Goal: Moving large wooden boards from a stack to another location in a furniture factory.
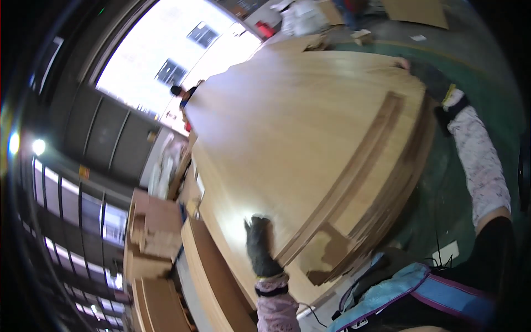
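A large pale wooden panel (276,122) fills the middle, on top of a stack of boards (387,213) whose layered edges show along the right side. My left hand (259,243), in a dark grey glove, lies on the panel's near left part with fingers stretched out. My right hand (425,76), gloved with bare fingertips, is at the panel's far right corner, its fingers bent over the edge. Between my hands, long brown wooden strips (345,174) run across the panel's near side.
A person (186,97) stands at the panel's far left side, by a bright doorway. Wooden box-like pieces (157,224) and a long board (213,276) are at the left. Green floor (453,166) lies to the right, with cardboard (415,12) and white bags (303,17) beyond.
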Demonstrator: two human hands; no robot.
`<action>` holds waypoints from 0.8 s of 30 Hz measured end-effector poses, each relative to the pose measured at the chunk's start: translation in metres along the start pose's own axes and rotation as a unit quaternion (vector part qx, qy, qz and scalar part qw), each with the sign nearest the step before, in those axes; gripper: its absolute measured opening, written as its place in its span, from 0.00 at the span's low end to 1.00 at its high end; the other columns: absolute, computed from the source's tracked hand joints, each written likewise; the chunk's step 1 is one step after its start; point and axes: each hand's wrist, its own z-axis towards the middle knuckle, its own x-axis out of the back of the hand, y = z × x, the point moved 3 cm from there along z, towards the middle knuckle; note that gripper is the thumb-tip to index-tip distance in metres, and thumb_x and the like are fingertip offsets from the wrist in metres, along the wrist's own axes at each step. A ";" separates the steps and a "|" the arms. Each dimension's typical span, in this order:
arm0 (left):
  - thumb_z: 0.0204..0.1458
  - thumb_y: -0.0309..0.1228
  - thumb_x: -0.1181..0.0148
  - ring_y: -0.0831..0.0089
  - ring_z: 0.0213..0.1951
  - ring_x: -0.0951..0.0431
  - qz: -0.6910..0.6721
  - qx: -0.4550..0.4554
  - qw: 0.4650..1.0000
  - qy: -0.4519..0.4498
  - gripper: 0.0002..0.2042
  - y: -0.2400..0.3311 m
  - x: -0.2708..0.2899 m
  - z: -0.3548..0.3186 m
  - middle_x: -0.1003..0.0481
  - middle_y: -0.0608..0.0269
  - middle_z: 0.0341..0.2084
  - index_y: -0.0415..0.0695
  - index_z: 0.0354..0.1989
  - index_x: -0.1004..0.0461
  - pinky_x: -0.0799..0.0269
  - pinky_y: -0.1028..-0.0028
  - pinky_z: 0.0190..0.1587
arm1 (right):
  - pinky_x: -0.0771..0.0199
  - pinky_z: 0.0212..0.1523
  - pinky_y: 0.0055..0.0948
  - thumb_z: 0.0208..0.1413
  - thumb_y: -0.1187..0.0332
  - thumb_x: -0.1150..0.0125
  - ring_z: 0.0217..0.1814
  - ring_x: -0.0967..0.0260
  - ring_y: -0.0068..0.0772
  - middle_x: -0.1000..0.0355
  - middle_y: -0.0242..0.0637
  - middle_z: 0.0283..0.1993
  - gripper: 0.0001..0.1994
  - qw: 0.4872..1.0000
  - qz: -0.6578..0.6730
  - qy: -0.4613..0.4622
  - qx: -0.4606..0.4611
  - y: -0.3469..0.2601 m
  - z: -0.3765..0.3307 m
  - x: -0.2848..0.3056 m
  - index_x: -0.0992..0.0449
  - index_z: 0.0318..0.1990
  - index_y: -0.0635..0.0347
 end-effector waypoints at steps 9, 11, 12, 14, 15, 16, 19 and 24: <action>0.54 0.24 0.56 0.61 0.48 0.31 0.333 -0.224 0.915 -0.048 0.14 0.002 -0.008 -0.010 0.30 0.52 0.43 0.35 0.48 0.33 0.48 0.61 0.61 | 0.40 0.52 0.21 0.60 0.51 0.56 0.50 0.37 0.20 0.30 0.31 0.46 0.23 0.978 0.149 0.080 -0.119 -0.009 0.007 -0.007 0.29 0.47 0.62; 0.50 0.24 0.54 0.59 0.43 0.30 0.347 -0.170 0.919 -0.086 0.11 -0.001 -0.019 -0.008 0.30 0.53 0.36 0.35 0.41 0.32 0.48 0.58 0.60 | 0.40 0.52 0.20 0.60 0.49 0.57 0.50 0.37 0.20 0.30 0.31 0.46 0.24 0.965 0.187 0.090 -0.160 -0.011 0.005 -0.005 0.29 0.47 0.62; 0.47 0.22 0.53 0.57 0.38 0.31 0.404 -0.266 0.869 -0.103 0.09 0.013 -0.040 -0.010 0.33 0.54 0.30 0.35 0.37 0.32 0.49 0.56 0.61 | 0.40 0.52 0.20 0.60 0.48 0.57 0.50 0.37 0.19 0.30 0.31 0.46 0.24 0.957 0.207 0.092 -0.182 -0.012 0.005 -0.009 0.28 0.47 0.61; 0.46 0.22 0.53 0.55 0.40 0.31 0.391 -0.263 0.875 -0.115 0.12 0.017 -0.057 -0.012 0.32 0.53 0.32 0.35 0.40 0.33 0.50 0.56 0.61 | 0.40 0.51 0.20 0.60 0.48 0.57 0.50 0.37 0.19 0.30 0.32 0.46 0.25 0.948 0.222 0.092 -0.207 -0.023 0.007 -0.014 0.28 0.47 0.61; 0.45 0.21 0.52 0.53 0.41 0.31 0.382 -0.261 0.878 -0.122 0.14 0.017 -0.059 -0.016 0.31 0.53 0.34 0.34 0.42 0.33 0.50 0.56 0.61 | 0.40 0.52 0.21 0.59 0.46 0.58 0.49 0.37 0.19 0.30 0.32 0.46 0.26 0.940 0.231 0.103 -0.228 -0.036 0.007 -0.015 0.28 0.46 0.61; 0.43 0.17 0.53 0.50 0.49 0.33 0.349 -0.249 0.895 -0.120 0.21 0.010 -0.055 -0.018 0.31 0.49 0.42 0.34 0.50 0.36 0.50 0.54 0.61 | 0.39 0.52 0.21 0.58 0.44 0.59 0.49 0.37 0.19 0.30 0.33 0.45 0.27 0.932 0.239 0.114 -0.249 -0.043 0.006 -0.016 0.28 0.45 0.62; 0.42 0.21 0.41 0.53 0.61 0.44 0.509 -0.325 0.776 -0.180 0.31 0.012 -0.063 -0.013 0.41 0.47 0.58 0.35 0.59 0.44 0.48 0.60 0.62 | 0.38 0.52 0.22 0.58 0.43 0.59 0.49 0.36 0.20 0.29 0.33 0.45 0.28 0.900 0.363 0.106 -0.217 -0.022 0.008 -0.023 0.28 0.45 0.62; 0.43 0.17 0.49 0.52 0.62 0.45 0.511 -0.248 0.807 -0.161 0.29 0.002 -0.071 -0.002 0.42 0.46 0.58 0.36 0.59 0.43 0.48 0.62 0.61 | 0.36 0.50 0.22 0.58 0.44 0.61 0.49 0.35 0.20 0.30 0.31 0.45 0.27 0.887 0.410 0.048 -0.207 0.035 0.015 -0.022 0.29 0.46 0.60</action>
